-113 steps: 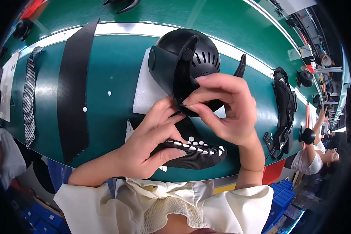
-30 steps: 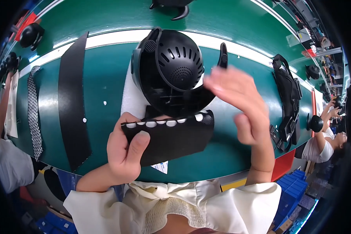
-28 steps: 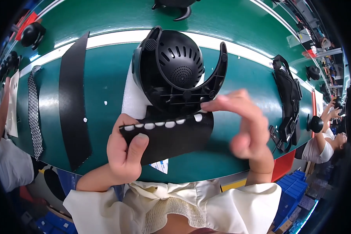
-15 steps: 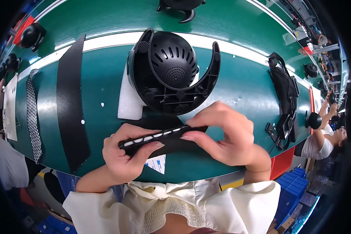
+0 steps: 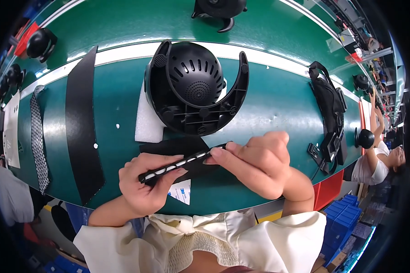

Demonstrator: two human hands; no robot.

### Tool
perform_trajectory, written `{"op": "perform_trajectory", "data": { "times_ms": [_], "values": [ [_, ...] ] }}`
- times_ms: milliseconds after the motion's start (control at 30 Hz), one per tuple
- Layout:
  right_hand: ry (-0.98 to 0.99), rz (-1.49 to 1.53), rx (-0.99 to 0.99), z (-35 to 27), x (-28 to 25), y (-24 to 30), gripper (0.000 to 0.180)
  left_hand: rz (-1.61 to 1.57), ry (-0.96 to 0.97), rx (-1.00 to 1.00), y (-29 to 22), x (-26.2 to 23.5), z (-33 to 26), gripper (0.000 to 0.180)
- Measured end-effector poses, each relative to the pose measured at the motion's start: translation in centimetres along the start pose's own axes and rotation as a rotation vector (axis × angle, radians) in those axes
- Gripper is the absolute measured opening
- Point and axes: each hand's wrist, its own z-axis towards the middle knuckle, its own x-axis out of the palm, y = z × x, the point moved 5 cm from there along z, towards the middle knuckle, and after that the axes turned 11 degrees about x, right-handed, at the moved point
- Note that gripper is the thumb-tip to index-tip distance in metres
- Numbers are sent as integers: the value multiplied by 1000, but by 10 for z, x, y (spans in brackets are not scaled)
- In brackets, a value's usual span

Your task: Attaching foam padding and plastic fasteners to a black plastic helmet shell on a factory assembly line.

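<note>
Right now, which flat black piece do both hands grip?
The thin black piece with white pads along its edge, between left hand and right hand; the wide black sheet and narrow white-patterned strip lie untouched.

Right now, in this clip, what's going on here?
A person is holding a black piece with a row of white spots along its edge. The left hand grips it toward its left end; the right hand pinches it near the right. Just beyond the hands, on the green table, sits a black slotted shell, with white foam showing beside it. A long black sheet lies to the left, a black strapped bundle to the right.
</note>
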Motion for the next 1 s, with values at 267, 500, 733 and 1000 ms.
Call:
{"op": "perform_trajectory", "data": {
  "times_ms": [267, 500, 733, 1000],
  "values": [
    [-114, -134, -253, -11, 3, 5, 28, -48, -16, -126, 2, 2, 1, 18],
    [-158, -285, -445, -19, 7, 1, 18, -111, -5, -186, 4, 4, 1, 17],
    [-92, -173, -329, -17, 5, -6, 22, -91, -20, -261, 4, 4, 0, 15],
    [-91, -79, -350, -17, 8, -7, 30, -203, -52, -348, 12, 2, -2, 13]
  ]
}}
